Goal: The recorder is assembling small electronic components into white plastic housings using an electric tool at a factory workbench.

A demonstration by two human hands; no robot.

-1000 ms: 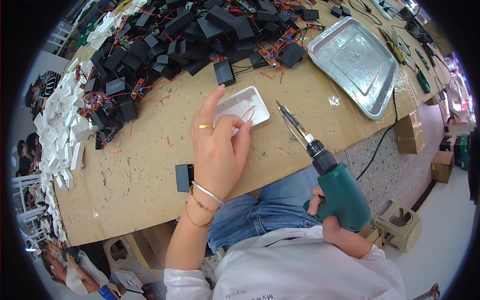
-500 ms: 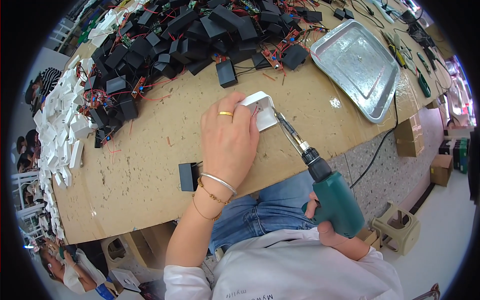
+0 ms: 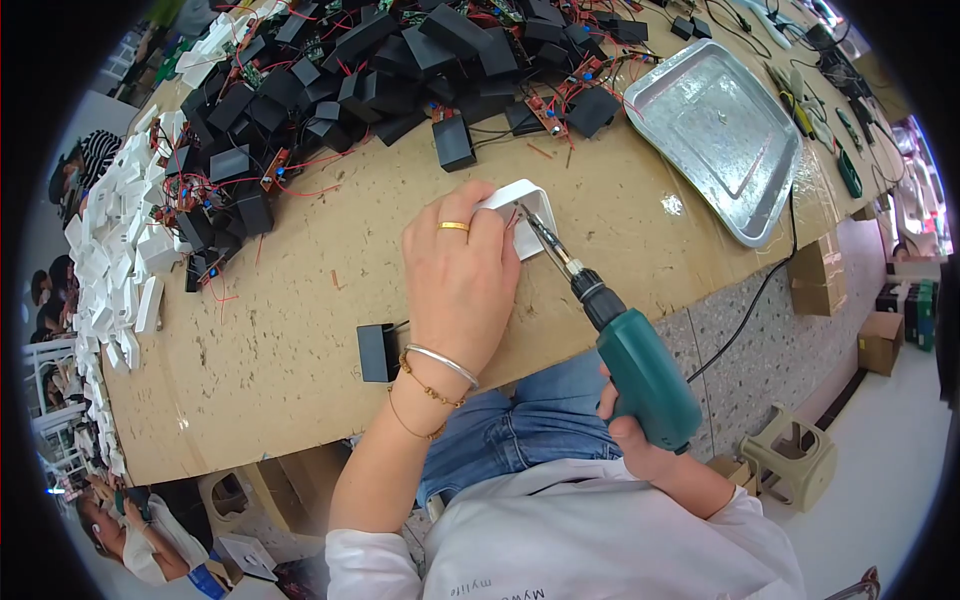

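Observation:
My left hand (image 3: pixel 455 265) is closed around a small white plastic housing (image 3: pixel 527 246) on the table, its open side turned to the right. A bit of red wire shows inside it. In my right hand (image 3: pixel 640 450) is a green pistol-shaped soldering gun (image 3: pixel 648 380), and its thin metal tip reaches into the housing. Whether the tip touches anything inside is too small to tell. Beside my left wrist lies a black box-shaped part (image 3: pixel 377 353), with a short dark cable running toward the hand.
Black boxes with red wires and small circuit boards (image 3: pixel 400 70) are heaped at the far side. White housings (image 3: pixel 120 270) pile up at the left. A metal tray (image 3: pixel 720 120) lies far right, near pliers (image 3: pixel 800 115). A black cord (image 3: pixel 750 318) hangs past the table edge.
My right hand has moved the soldering gun up and left, bringing its tip from the housing's right edge to inside it. My left hand and the housing have barely shifted.

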